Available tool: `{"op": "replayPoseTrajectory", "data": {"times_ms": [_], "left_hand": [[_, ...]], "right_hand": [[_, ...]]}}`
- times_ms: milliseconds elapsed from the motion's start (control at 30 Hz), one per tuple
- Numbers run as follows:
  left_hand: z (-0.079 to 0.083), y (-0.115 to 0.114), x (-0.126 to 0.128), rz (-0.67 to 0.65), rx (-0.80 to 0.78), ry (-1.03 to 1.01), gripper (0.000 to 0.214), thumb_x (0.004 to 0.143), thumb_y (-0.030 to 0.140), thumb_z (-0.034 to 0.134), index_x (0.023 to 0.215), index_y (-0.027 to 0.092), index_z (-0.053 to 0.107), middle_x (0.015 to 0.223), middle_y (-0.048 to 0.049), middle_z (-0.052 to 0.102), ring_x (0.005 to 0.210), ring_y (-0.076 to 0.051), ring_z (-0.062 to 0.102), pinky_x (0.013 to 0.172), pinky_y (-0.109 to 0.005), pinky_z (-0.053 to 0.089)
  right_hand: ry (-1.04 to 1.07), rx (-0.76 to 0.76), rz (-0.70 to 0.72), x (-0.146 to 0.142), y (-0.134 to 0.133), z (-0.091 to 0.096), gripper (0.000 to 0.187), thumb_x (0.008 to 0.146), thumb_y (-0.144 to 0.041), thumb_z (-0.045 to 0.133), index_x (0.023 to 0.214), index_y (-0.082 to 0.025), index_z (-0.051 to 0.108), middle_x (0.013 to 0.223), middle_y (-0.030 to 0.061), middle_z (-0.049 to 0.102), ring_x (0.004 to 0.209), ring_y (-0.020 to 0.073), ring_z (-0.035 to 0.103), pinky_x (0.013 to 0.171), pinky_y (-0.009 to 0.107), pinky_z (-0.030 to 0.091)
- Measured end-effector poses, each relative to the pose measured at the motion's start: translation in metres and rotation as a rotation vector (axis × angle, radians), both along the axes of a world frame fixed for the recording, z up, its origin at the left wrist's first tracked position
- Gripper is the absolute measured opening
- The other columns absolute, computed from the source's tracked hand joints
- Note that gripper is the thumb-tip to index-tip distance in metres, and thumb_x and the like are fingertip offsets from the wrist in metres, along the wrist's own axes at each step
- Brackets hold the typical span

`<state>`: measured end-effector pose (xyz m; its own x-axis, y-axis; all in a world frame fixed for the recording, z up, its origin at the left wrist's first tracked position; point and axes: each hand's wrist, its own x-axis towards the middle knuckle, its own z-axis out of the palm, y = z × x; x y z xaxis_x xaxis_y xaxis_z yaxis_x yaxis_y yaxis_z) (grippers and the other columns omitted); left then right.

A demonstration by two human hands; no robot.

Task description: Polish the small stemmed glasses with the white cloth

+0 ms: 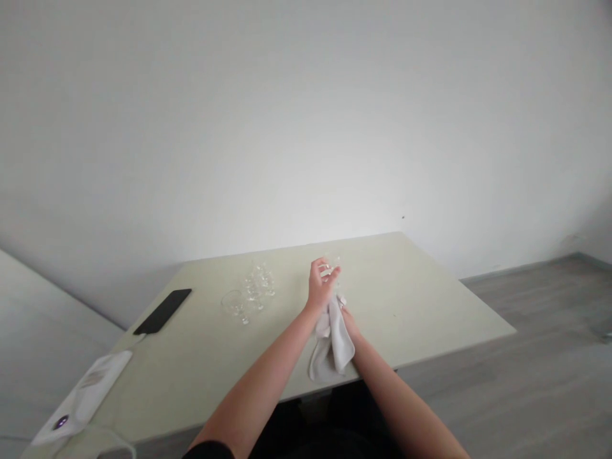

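Observation:
My left hand [321,285] is closed around a clear glass [335,261], which stands out faintly against the pale table. Just below it, my right hand [349,320] grips a white cloth [340,341] at the lower part of the glass. The cloth hangs down in folds toward the table's front edge. Most of my right hand's fingers are hidden behind the cloth. Left of my hands, several clear stemmed glasses [261,280] stand grouped on the table, and another glass [234,303] lies or leans in front of them; I cannot tell which.
The pale table [421,306] reaches back to a white wall. At its left edge lies a black phone-like slab [163,312] with a white cable. A white power strip or box [88,395] with a lit purple button sits at the front left corner.

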<state>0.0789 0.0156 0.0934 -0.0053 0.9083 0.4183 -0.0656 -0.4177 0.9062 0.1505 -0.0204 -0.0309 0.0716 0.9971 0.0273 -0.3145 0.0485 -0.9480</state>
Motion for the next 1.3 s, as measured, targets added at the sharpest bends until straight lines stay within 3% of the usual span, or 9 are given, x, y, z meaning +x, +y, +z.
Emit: {"op": "replayPoseTrajectory", "data": {"times_ms": [233, 433, 633, 800, 967, 1067, 1200, 1300], "left_hand": [[-0.023, 0.051, 0.055, -0.051, -0.219, 0.155, 0.049, 0.059, 0.027, 0.081, 0.089, 0.022, 0.043, 0.098, -0.0016, 0.052, 0.089, -0.016, 0.056, 0.081, -0.031, 0.043], [-0.043, 0.072, 0.083, -0.059, -0.234, 0.166, 0.053, 0.057, 0.028, 0.083, 0.087, 0.022, 0.040, 0.098, -0.0017, 0.050, 0.092, -0.017, 0.055, 0.088, -0.035, 0.041], [-0.048, 0.084, 0.098, -0.082, -0.203, 0.234, 0.054, 0.060, 0.032, 0.081, 0.098, 0.021, 0.044, 0.107, -0.0072, 0.055, 0.097, -0.020, 0.057, 0.090, -0.036, 0.041], [-0.056, 0.080, 0.096, -0.041, -0.218, 0.431, 0.056, 0.066, 0.040, 0.075, 0.109, 0.019, 0.047, 0.123, -0.0151, 0.052, 0.107, -0.026, 0.056, 0.095, -0.041, 0.039], [-0.069, 0.068, 0.083, -0.121, -0.260, 0.703, 0.057, 0.046, 0.049, 0.084, 0.089, 0.020, 0.059, 0.114, -0.0143, 0.061, 0.117, -0.036, 0.051, 0.101, -0.044, 0.034], [-0.071, 0.062, 0.082, -0.181, -0.241, 0.807, 0.062, 0.039, 0.053, 0.085, 0.087, 0.022, 0.062, 0.117, -0.0138, 0.061, 0.122, -0.038, 0.048, 0.104, -0.044, 0.032], [-0.061, 0.052, 0.084, -0.215, -0.184, 0.853, 0.062, 0.043, 0.048, 0.086, 0.093, 0.020, 0.064, 0.120, -0.0188, 0.059, 0.124, -0.042, 0.044, 0.105, -0.050, 0.029], [-0.043, 0.031, 0.081, -0.238, -0.089, 0.821, 0.054, 0.052, 0.039, 0.084, 0.100, 0.020, 0.065, 0.124, -0.0187, 0.057, 0.127, -0.040, 0.041, 0.107, -0.051, 0.025]], "right_hand": [[0.056, -0.016, 0.147, -0.011, -0.012, 0.021, 0.045, 0.068, -0.065, 0.067, 0.081, -0.022, 0.068, 0.083, 0.0064, 0.072, 0.092, 0.0300, 0.066, 0.084, 0.044, 0.050], [0.068, 0.045, 0.186, -0.012, -0.017, 0.030, 0.035, 0.072, -0.054, 0.069, 0.093, -0.026, 0.071, 0.087, 0.0059, 0.073, 0.099, 0.0313, 0.065, 0.087, 0.047, 0.051], [0.046, 0.038, 0.126, -0.014, -0.014, 0.029, 0.038, 0.069, -0.052, 0.070, 0.098, -0.027, 0.070, 0.096, 0.0057, 0.073, 0.106, 0.0314, 0.062, 0.090, 0.048, 0.050], [0.090, 0.043, 0.113, -0.013, -0.015, 0.027, 0.036, 0.070, -0.047, 0.072, 0.100, -0.027, 0.068, 0.109, 0.0055, 0.069, 0.113, 0.0304, 0.058, 0.097, 0.048, 0.046], [0.061, 0.105, 0.073, -0.017, -0.016, 0.023, 0.041, 0.070, -0.049, 0.071, 0.105, -0.026, 0.066, 0.112, 0.0082, 0.067, 0.116, 0.0319, 0.055, 0.103, 0.049, 0.040], [0.002, 0.129, 0.068, -0.016, -0.013, 0.015, 0.043, 0.070, -0.052, 0.069, 0.104, -0.026, 0.066, 0.109, 0.0089, 0.067, 0.120, 0.0332, 0.052, 0.106, 0.049, 0.035], [-0.046, 0.120, 0.056, -0.012, -0.009, 0.003, 0.044, 0.071, -0.054, 0.067, 0.104, -0.025, 0.065, 0.112, 0.0100, 0.065, 0.125, 0.0321, 0.047, 0.108, 0.049, 0.033], [-0.044, 0.091, 0.042, -0.012, -0.006, -0.003, 0.051, 0.068, -0.057, 0.068, 0.107, -0.026, 0.063, 0.120, 0.0109, 0.061, 0.128, 0.0313, 0.044, 0.107, 0.050, 0.034]]}}
